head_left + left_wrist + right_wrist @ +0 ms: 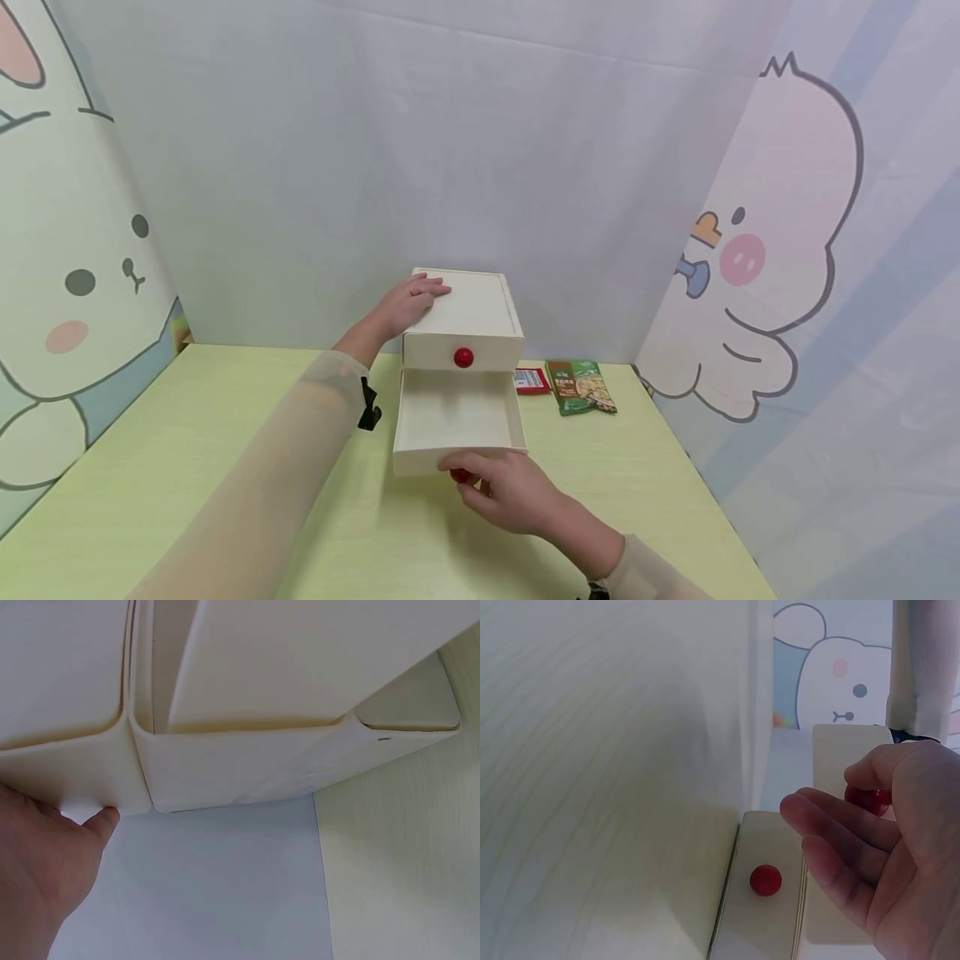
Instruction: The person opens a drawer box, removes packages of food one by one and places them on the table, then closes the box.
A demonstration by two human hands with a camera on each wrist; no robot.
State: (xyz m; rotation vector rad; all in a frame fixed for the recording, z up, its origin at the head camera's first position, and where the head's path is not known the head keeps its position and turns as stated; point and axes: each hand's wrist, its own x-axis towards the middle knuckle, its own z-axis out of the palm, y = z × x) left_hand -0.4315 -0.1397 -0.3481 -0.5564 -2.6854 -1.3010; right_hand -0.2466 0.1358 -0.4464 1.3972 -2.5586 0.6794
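A white drawer box (472, 304) stands at the table's back, its upper drawer closed behind a red knob (463, 357). Below it a drawer (459, 408) is pulled out, its bare bottom showing. My right hand (513, 493) curls its thumb and fingers round that drawer's red knob (459, 475), partly hidden. In the right wrist view, the hand (900, 847) is at this knob (868, 798); another drawer front with a red knob (766, 880) lies nearer the table. My left hand (405, 307) rests on the box top's left edge; in the left wrist view this hand (49, 862) touches the box's side (82, 769).
Right of the box, a red packet (531, 381) and a green packet (581, 387) lie on the pale table (630, 483). A light curtain (450, 150) hangs behind, with cartoon figures on both sides.
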